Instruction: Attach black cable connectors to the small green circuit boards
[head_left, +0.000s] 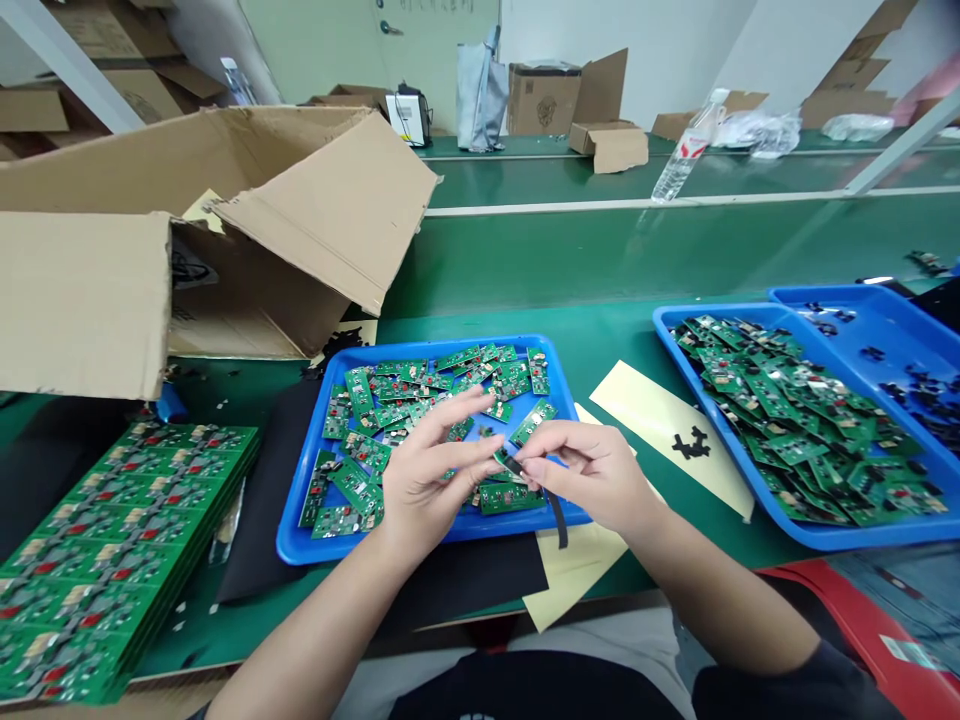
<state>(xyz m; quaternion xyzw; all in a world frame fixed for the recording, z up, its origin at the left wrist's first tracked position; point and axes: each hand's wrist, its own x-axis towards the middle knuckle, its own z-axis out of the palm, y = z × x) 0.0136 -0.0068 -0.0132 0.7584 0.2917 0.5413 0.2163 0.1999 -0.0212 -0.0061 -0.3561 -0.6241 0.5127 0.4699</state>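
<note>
While both hands meet over the near edge of a blue tray (300, 522), a narrow black strip (556, 516) hangs between them. Its upper end sits at the fingertips and the rest droops towards the near side.

- Right hand (592, 478): thumb and forefinger pinched together on the strip's upper end.
- Left hand (429, 472): fingers spread, thumb tip at the same end. Whether it clamps anything cannot be told.

The tray is shallow moulded plastic, holding a loose heap of small green circuit boards (375, 402) with red and grey parts. Under it lie a matte black sheet (262, 500) and a pale yellow backing paper (645, 405), which carries a black cut-out (691, 443).

To the right, a second blue tray (664, 322) is piled with the same boards. Touching it further right, a third blue tray (885, 312) holds scattered black bits (924, 396). Near left is a stack of uncut green board panels (97, 560), and behind it an open cardboard box (82, 300) lies on its side on the green bench (600, 250).
</note>
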